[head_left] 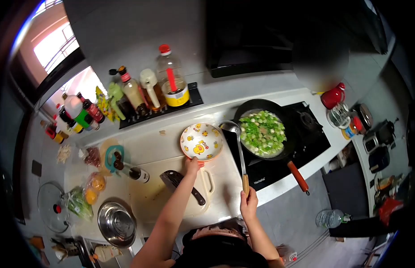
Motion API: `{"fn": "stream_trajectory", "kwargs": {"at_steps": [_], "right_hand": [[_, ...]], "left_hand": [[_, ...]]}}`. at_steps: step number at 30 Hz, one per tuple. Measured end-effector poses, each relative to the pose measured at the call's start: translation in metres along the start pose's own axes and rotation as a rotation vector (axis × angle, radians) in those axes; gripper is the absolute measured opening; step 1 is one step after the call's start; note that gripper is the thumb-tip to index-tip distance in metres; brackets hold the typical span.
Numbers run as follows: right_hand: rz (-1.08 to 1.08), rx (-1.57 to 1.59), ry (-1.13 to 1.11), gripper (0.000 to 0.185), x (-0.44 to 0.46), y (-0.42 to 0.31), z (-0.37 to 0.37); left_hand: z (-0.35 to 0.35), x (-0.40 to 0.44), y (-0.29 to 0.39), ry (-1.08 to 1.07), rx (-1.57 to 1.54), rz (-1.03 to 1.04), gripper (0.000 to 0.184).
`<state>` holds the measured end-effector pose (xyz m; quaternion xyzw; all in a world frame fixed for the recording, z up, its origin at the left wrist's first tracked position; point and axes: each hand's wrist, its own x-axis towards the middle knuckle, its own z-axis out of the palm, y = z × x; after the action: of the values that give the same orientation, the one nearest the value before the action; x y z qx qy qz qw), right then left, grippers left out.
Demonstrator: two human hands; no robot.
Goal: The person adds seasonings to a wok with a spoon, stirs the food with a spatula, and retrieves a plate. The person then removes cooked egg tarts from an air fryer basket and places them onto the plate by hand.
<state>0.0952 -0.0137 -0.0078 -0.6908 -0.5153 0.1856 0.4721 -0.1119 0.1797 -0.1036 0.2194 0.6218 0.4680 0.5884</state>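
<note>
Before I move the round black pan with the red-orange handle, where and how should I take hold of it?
I would grip the red-orange handle from the near right side: it juts out from the pan that way, clear of the chopped green food. Your right hand looks nearer but holds the long metal ladle, so set that down first.

The bowl point(201, 142) is occupying space left of the pan point(256, 105), the ladle point(241, 156) dipping its head between them, the pan resting on the stove point(256, 174). Bottles point(176, 89) are lining the rack point(196, 94) behind; the cleaver point(170, 179) is lying on the board point(151, 195), the basin point(101, 219) sitting further left.
</note>
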Motion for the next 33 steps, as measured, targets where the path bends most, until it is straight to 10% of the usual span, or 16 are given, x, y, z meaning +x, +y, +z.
{"fn": "stream_trajectory", "kwargs": {"at_steps": [9,15,33], "right_hand": [[-0.151,-0.268,0.147,0.034,0.073,-0.016,-0.102],[-0.086,-0.462,-0.121,0.036,0.145,0.017,-0.154],[-0.097,-0.212,-0.430,0.035,0.174,0.067,-0.309]], "left_hand": [[0.015,-0.023,0.003,-0.064,0.159,-0.142,0.044],[0.046,-0.058,-0.055,0.252,0.066,0.564,0.047],[0.150,-0.136,-0.175,0.391,0.304,0.698,0.028]]}}
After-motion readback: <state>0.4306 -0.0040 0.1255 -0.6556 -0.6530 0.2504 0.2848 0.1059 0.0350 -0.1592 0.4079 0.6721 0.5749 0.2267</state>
